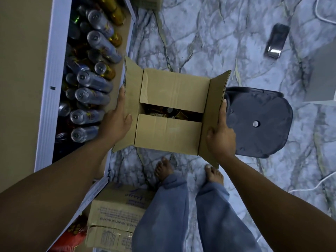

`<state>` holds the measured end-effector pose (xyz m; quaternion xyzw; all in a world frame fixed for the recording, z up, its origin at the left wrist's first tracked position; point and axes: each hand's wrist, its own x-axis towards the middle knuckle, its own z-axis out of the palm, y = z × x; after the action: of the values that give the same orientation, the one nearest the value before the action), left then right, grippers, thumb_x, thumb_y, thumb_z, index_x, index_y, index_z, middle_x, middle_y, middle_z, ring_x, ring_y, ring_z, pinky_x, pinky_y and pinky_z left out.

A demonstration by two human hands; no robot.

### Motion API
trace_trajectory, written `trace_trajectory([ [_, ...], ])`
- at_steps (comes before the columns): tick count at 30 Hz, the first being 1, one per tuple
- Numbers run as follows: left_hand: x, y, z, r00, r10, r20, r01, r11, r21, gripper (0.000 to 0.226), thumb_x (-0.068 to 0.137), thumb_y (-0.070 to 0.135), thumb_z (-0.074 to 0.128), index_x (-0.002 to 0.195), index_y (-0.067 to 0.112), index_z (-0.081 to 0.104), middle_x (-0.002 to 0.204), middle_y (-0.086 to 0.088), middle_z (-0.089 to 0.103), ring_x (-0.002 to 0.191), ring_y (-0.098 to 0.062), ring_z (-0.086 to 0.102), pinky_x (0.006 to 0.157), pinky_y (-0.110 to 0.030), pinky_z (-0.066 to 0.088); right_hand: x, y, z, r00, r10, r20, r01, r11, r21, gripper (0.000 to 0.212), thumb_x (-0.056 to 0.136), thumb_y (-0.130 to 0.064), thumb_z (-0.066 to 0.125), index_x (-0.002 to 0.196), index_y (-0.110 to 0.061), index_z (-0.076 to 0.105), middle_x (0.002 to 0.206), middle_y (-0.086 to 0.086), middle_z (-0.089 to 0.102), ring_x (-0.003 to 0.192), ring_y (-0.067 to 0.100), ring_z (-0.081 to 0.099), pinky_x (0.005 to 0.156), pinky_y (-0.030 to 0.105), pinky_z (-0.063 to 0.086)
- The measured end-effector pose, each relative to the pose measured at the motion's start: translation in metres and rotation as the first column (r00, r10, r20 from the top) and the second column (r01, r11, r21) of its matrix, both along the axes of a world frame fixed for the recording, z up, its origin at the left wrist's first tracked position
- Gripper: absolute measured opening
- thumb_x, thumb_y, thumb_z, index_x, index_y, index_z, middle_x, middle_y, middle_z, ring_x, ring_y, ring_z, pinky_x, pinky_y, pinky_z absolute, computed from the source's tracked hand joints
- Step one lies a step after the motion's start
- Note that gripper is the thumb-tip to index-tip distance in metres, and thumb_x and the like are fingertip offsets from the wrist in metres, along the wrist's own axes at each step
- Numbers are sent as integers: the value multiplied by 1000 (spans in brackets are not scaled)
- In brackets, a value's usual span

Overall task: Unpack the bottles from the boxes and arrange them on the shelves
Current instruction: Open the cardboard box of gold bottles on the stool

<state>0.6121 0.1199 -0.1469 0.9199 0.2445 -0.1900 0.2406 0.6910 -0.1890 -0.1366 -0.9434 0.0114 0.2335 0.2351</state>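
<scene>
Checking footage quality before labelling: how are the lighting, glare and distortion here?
Head view: dim, bluish light; wide-angle stretch enlarges the forearms toward the lower corners; glare on the can tops and the dark phone-like object; the box interior, through the flap gap, is too shadowed to read.

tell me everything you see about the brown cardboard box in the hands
The brown corrugated cardboard box is seen from above. Its two side flaps stand spread outward; the two inner flaps lie nearly shut, leaving a dark slot showing gold items. The left hand and right hand grip the side flaps.
</scene>
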Motion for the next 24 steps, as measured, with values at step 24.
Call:
trace_trajectory([
  [24, 41, -16, -83, 963, 200, -181, -219, 971, -94, 80, 104, 54, 39, 158, 39, -18, 162, -13, 33, 114, -40, 59, 84, -39, 48, 31, -1, -18, 996, -84, 0, 84, 989, 122, 93, 95, -17, 54, 159, -42, -9, 76, 14, 65, 55, 30, 55, 52, 40, 49],
])
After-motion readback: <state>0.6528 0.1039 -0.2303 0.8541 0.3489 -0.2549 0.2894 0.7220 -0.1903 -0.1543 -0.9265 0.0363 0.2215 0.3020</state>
